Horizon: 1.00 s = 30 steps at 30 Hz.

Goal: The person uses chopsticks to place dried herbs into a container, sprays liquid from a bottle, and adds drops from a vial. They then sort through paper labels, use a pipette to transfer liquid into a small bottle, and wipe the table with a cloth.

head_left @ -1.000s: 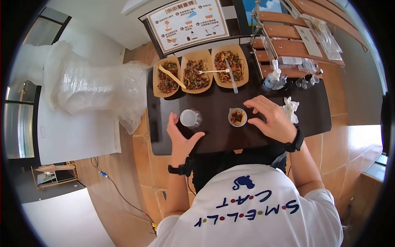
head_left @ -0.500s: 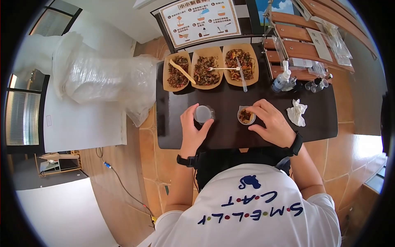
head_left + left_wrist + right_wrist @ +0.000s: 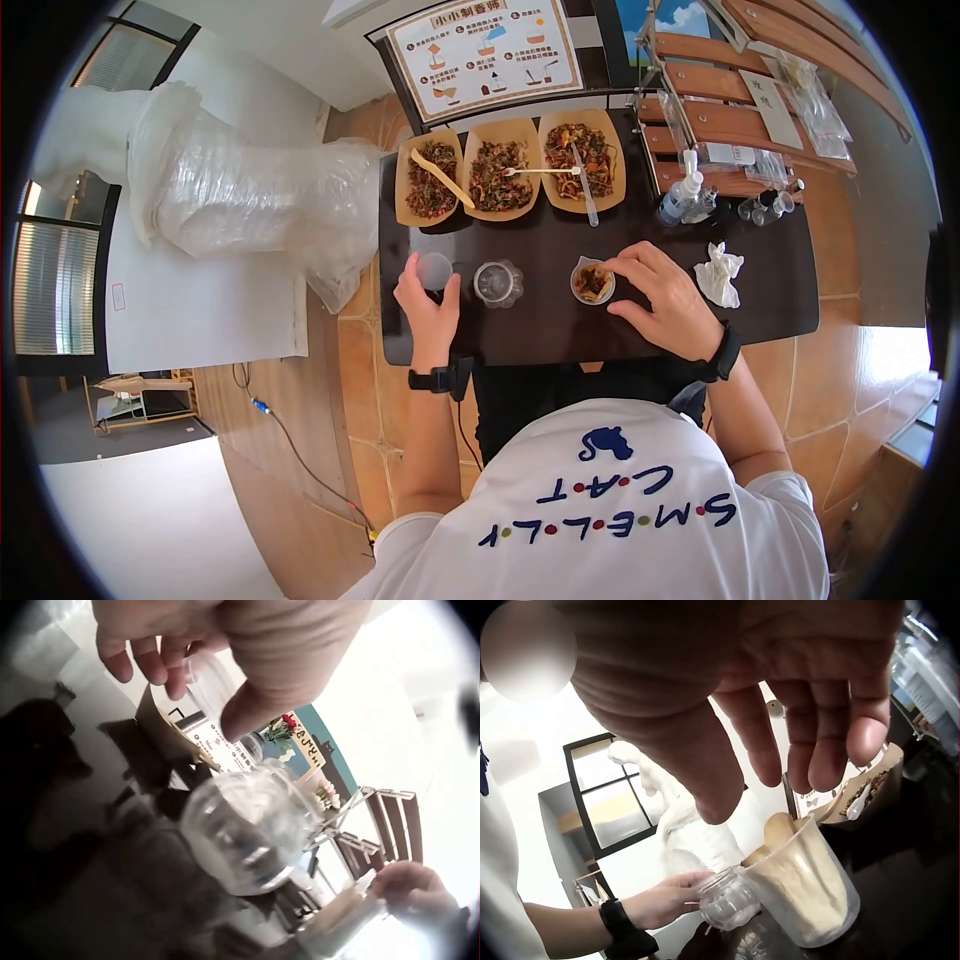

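My left hand [image 3: 430,312] pinches a round, translucent lid [image 3: 434,271] between thumb and fingers, above the left part of the dark table. To its right stands a clear glass jar [image 3: 497,284] with its mouth uncovered; the left wrist view shows the same jar [image 3: 251,825] just below the hand. Farther right is a small clear cup [image 3: 592,281] with brown and yellowish dried pieces inside. My right hand [image 3: 668,298] hovers at the cup's right rim, fingers loosely bent. In the right wrist view those fingers hang above the cup [image 3: 802,885] and grip nothing.
Three paper trays [image 3: 428,215] of dried plant bits line the table's back, with a wooden stick and plastic utensils on them. A pump bottle [image 3: 682,190], small bottles and a crumpled tissue [image 3: 719,275] are at the right. Bubble wrap [image 3: 340,230] hangs by the left edge.
My left hand first reached the covered jar, then lifted the lid off and carried it left. My right hand came slightly closer to the cup's rim and stayed there.
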{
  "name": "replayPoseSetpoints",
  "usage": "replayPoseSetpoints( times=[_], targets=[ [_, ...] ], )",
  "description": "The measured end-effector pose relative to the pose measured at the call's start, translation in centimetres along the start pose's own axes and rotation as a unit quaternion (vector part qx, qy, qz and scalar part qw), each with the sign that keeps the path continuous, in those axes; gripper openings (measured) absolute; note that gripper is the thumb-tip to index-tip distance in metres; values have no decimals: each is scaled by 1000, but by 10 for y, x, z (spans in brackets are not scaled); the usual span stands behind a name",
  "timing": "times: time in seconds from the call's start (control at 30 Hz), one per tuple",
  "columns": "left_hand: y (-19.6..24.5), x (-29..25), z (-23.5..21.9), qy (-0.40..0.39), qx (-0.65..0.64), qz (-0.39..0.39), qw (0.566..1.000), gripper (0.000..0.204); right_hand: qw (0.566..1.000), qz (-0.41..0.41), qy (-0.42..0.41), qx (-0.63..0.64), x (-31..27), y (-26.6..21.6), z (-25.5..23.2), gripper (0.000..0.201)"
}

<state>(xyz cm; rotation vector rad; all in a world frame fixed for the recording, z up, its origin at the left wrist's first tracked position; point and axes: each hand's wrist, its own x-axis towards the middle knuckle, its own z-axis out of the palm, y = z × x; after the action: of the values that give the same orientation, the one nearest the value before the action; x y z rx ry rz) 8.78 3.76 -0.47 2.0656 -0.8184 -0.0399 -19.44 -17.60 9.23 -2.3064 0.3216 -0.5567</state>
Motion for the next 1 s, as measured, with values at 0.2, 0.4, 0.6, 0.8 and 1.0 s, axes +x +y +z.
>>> replayPoseSetpoints(
  times=[0.2, 0.4, 0.6, 0.8, 1.0],
  targets=[
    [-9, -8, -5, -67, 213, 22, 975, 77, 1000, -8, 18, -13, 2, 2, 5, 43],
    [52, -16, -23, 45, 91, 85, 991, 62, 999, -25, 10, -28, 4, 10, 16, 40],
    [126, -41, 18, -168, -105, 165, 966, 61, 998, -30, 15, -46, 9, 13, 19, 38],
    [133, -40, 52, -200, -92, 214, 952, 68, 997, -17, 19, -67, 13, 12, 21, 38],
    [128, -43, 63, -225, -79, 199, 951, 69, 994, -32, 21, -106, 17, 7, 26, 32]
  ],
)
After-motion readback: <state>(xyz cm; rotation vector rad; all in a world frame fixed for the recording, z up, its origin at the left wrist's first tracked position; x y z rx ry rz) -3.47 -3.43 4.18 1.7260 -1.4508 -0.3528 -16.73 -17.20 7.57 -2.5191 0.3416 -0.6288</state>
